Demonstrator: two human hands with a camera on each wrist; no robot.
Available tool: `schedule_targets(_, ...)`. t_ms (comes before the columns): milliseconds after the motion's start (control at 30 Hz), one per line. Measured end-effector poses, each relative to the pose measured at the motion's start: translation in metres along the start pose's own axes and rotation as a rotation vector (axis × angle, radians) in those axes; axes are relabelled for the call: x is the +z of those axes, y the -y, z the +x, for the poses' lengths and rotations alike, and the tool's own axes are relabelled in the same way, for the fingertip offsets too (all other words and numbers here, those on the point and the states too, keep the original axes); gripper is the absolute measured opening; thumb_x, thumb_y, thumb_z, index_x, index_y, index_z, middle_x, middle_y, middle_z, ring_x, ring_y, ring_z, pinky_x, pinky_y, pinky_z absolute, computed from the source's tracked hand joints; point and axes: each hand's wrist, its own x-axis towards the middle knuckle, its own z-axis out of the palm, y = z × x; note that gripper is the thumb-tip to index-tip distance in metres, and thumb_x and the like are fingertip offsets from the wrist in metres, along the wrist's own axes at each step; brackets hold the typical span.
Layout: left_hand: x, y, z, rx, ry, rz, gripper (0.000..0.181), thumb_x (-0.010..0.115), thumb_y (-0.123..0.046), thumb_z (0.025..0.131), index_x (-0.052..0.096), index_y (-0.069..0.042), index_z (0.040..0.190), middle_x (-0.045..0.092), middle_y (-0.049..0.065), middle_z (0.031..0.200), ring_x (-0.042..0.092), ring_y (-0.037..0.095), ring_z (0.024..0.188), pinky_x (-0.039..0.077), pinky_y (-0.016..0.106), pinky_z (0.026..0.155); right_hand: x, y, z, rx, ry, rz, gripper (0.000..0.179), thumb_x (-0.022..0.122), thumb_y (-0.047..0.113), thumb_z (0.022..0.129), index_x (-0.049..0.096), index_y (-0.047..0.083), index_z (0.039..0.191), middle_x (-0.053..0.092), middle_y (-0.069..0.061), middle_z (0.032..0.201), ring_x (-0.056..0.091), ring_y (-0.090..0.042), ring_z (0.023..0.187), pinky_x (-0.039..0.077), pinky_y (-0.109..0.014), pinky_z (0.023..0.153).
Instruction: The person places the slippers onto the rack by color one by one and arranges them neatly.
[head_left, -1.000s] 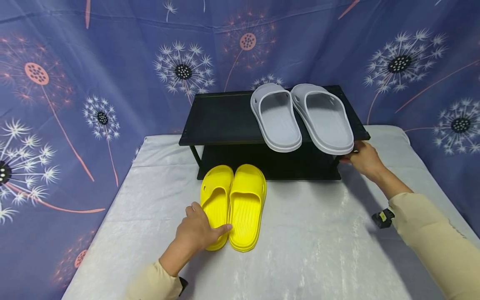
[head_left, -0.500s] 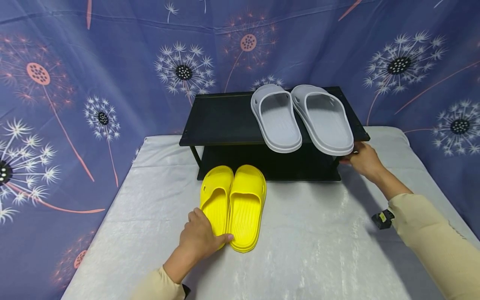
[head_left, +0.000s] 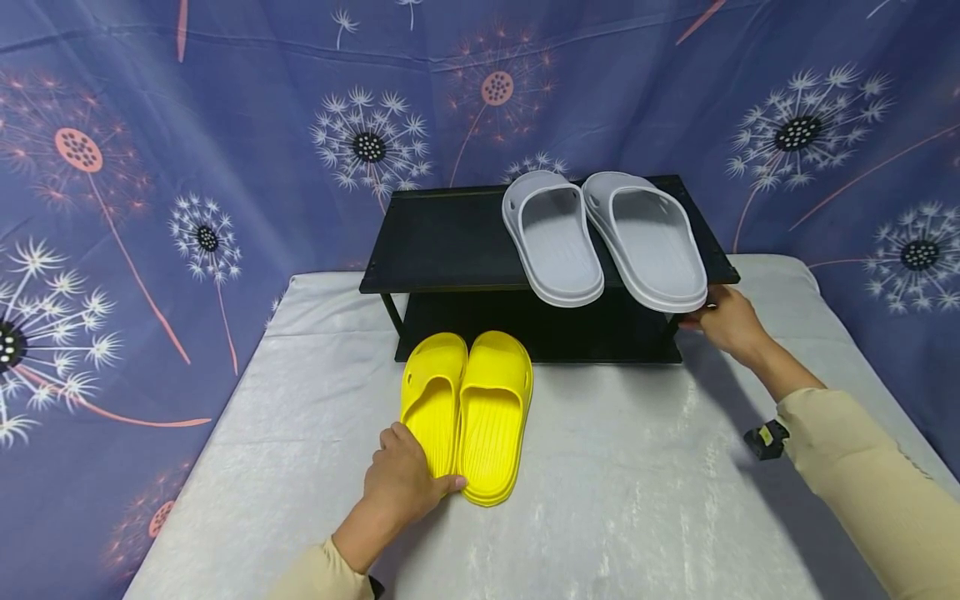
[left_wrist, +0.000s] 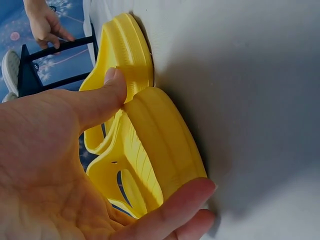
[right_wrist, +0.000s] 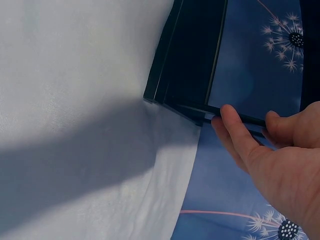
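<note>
A pair of yellow slippers lies on the white cloth, toes toward the rack. My left hand (head_left: pixel 416 477) grips the heel of the left yellow slipper (head_left: pixel 432 387). In the left wrist view its thumb lies on top and its fingers (left_wrist: pixel 175 207) curl under that slipper (left_wrist: pixel 165 150). The right yellow slipper (head_left: pixel 495 404) touches it. My right hand (head_left: pixel 722 321) holds the front right corner of the black rack (head_left: pixel 442 242), its fingers (right_wrist: pixel 235 132) curled on a bar of the rack (right_wrist: pixel 190 55). Two grey slippers (head_left: pixel 555 242) (head_left: pixel 652 246) rest on the rack's top shelf.
The white cloth (head_left: pixel 622 492) covers the table in front of the rack. A blue curtain (head_left: pixel 225 125) with a dandelion print hangs close behind and at both sides. A small black and yellow object (head_left: pixel 765 437) sits by my right sleeve.
My left hand has slid a little back toward the heel of the left yellow slipper and closed round it. My right hand and the rack have stayed put.
</note>
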Motion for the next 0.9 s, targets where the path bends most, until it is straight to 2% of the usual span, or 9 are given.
schedule_targets(167,0.0004,0.0005,0.0009,-0.002,0.016,-0.011,0.110,0.084,-0.063,0.057,0.034,0.017,0.115,0.041,0.020,0.088,0.053,0.031,0.069,0.051,0.042,0.059,0.0007,-0.0016,0.0008,0.005,0.003,0.014,0.034,0.046,-0.008,0.094,0.043,-0.019,0.127,0.052,-0.032,0.117,0.060,-0.001,0.078,0.057,-0.020,0.068)
schedule_targets(367,-0.0021,0.0026,0.0020,-0.005,0.048,-0.047,0.110,0.086,-0.059,0.057,0.032,0.016,0.117,0.041,0.019,0.088,0.054,0.030,0.067,0.051,0.041,0.058,0.0009,-0.0025,0.0018,0.012,0.010,0.012,0.035,0.045,-0.007,0.095,0.042,-0.018,0.128,0.052,-0.033,0.118,0.057,0.004,0.076,0.056,-0.016,0.067)
schedule_targets(633,-0.0035,0.0046,0.0015,0.000,0.043,-0.081,0.109,0.088,-0.057,0.055,0.033,0.015,0.116,0.044,0.019,0.086,0.054,0.031,0.066,0.050,0.042,0.058,0.0004,-0.0005,0.0009,0.011,0.011,0.007,0.036,0.046,-0.009,0.094,0.042,-0.018,0.129,0.051,-0.033,0.120,0.058,0.001,0.078,0.056,-0.018,0.068)
schedule_targets(800,-0.0040,0.0056,0.0024,-0.023,0.053,-0.085,0.112,0.088,-0.055,0.057,0.032,0.016,0.124,0.047,0.021,0.090,0.056,0.033,0.074,0.051,0.045,0.062,0.0003,-0.0012,0.0013,0.017,0.015,0.025,0.038,0.045,-0.010,0.094,0.040,-0.017,0.131,0.049,-0.033,0.122,0.057,0.004,0.077,0.057,-0.018,0.069)
schedule_targets(900,-0.0037,0.0060,0.0030,-0.033,0.040,-0.079,0.107,0.088,-0.054,0.057,0.034,0.013,0.121,0.048,0.019,0.087,0.055,0.033,0.075,0.050,0.045,0.060,0.0001,-0.0015,0.0014,0.017,0.017,0.030,0.039,0.044,-0.010,0.094,0.039,-0.017,0.132,0.048,-0.033,0.124,0.058,0.003,0.079,0.057,-0.019,0.070)
